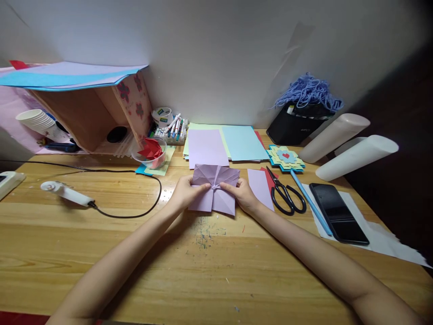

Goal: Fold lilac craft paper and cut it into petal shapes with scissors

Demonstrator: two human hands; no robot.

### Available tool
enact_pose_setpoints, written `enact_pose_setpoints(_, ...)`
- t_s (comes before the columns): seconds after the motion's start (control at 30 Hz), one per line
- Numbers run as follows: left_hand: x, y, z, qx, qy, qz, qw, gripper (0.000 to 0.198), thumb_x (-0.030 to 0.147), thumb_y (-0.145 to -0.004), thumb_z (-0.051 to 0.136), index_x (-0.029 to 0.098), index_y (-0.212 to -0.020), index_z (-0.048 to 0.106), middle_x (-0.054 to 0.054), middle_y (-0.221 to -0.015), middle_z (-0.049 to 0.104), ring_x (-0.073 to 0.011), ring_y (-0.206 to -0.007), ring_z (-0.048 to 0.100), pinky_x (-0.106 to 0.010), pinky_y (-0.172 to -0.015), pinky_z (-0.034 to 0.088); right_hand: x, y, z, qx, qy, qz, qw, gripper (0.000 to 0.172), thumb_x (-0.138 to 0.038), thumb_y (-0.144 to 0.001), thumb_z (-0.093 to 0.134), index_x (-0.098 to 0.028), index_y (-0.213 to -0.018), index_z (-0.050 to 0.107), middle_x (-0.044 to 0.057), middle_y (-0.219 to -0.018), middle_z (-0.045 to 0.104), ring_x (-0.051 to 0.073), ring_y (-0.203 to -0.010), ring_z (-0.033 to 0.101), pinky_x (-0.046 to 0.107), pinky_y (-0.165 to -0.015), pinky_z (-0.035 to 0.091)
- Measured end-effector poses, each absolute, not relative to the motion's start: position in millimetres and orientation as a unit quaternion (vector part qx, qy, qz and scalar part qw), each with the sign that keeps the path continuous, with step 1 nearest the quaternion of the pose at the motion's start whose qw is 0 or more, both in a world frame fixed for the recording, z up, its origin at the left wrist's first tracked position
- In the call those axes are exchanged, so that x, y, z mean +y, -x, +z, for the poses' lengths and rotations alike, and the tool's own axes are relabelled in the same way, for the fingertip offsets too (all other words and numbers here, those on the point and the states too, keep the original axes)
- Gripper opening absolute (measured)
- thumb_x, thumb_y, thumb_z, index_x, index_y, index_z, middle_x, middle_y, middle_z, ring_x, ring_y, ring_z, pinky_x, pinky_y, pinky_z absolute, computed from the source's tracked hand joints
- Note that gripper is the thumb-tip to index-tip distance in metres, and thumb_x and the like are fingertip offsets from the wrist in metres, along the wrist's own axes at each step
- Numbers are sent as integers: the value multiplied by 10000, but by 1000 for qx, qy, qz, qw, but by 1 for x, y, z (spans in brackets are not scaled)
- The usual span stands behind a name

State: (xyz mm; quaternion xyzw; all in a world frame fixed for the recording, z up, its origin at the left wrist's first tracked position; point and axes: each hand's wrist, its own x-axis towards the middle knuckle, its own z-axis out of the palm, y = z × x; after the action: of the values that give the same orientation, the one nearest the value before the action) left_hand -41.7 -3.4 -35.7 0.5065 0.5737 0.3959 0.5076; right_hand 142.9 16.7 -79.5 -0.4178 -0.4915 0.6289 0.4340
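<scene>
A square of creased purple paper [223,202] is held up over the middle of the wooden table. Its folds gather into a small twist at the centre, and an open slit runs from there down to the lower edge. My left hand [187,192] grips its left side, thumb on the front near the centre and fingers mostly hidden behind. On the right side my right hand [244,194] pinches it the same way, thumb close to the twist.
Black-handled scissors [287,194], a purple strip [260,185] and a phone [338,212] lie to the right. Behind are paper stacks [208,146] and markers [174,127]. A white glue gun [69,193] with a black cord lies left, near a plastic bowl [134,155] of red paper pieces.
</scene>
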Motion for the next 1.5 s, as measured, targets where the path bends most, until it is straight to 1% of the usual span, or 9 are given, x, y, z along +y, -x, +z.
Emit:
enact_pose_setpoints(0.1,-1,44,-43,583,-468,391,537,323,341,-560,750,97,-758,671,-77,-754,687,-161,-617,589,-242,-546,432,18,-143,-81,-487,407,633,443,256,-359,-645,715,-166,-810,685,32,-816,708,167,-698,635,266,-642,475)
enact_pose_setpoints(0.23,-1,43,-50,570,-423,398,581,376,373,-542,762,105,-788,666,-84,-769,688,-166,-619,595,-249,-548,438,18,-142,-82,-485,418,622,450,273,-376,-647,709,-158,-810,684,47,-822,713,177,-702,641,267,-626,479)
enact_pose_setpoints(0.37,-4,39,-45,584,-406,405,574,410,365,-512,784,121,-822,673,-94,-841,694,-181,-672,613,-265,-587,461,16,-139,-83,-484,426,603,471,336,-390,-652,701,-160,-896,677,77,-945,703,211,-829,648,312,-735,494)
enact_pose_setpoints(0.43,-6,36,-41,586,-427,406,556,421,341,-483,802,121,-819,677,-95,-851,694,-189,-693,615,-268,-596,466,15,-139,-83,-494,432,591,470,342,-397,-661,693,-159,-906,676,84,-958,701,218,-850,647,331,-764,491)
enact_pose_setpoints(0.57,-8,33,-39,599,-462,399,518,420,322,-466,809,109,-803,676,-93,-818,692,-195,-695,609,-266,-580,462,13,-139,-82,-527,451,553,461,305,-393,-671,687,-146,-849,682,89,-898,710,220,-794,650,321,-706,495)
enact_pose_setpoints(0.9,-8,32,-41,587,-451,409,533,397,332,-495,797,132,-817,681,-86,-845,696,-198,-736,619,-265,-618,477,13,-140,-83,-522,451,556,463,307,-399,-657,696,-142,-822,673,82,-840,708,204,-727,641,296,-638,493)
enact_pose_setpoints(1.1,-9,32,-43,603,-444,400,528,423,341,-500,794,122,-842,676,-103,-879,693,-210,-769,622,-276,-631,486,13,-140,-84,-506,467,570,448,351,-378,-609,736,-150,-869,674,89,-886,707,222,-776,654,321,-682,506)
enact_pose_setpoints(1.37,-10,31,-43,602,-436,420,521,375,284,-494,799,109,-800,670,-101,-847,696,-205,-735,624,-278,-630,483,12,-136,-71,-522,435,598,425,442,-294,-553,784,-181,-966,675,82,-988,696,259,-935,638,380,-832,498)
enact_pose_setpoints(1.5,-11,31,-42,596,-432,418,533,408,287,-514,793,115,-864,673,-106,-900,696,-204,-783,630,-276,-673,491,12,-137,-68,-503,438,617,417,452,-289,-535,793,-172,-956,681,89,-989,696,268,-953,632,386,-840,500)
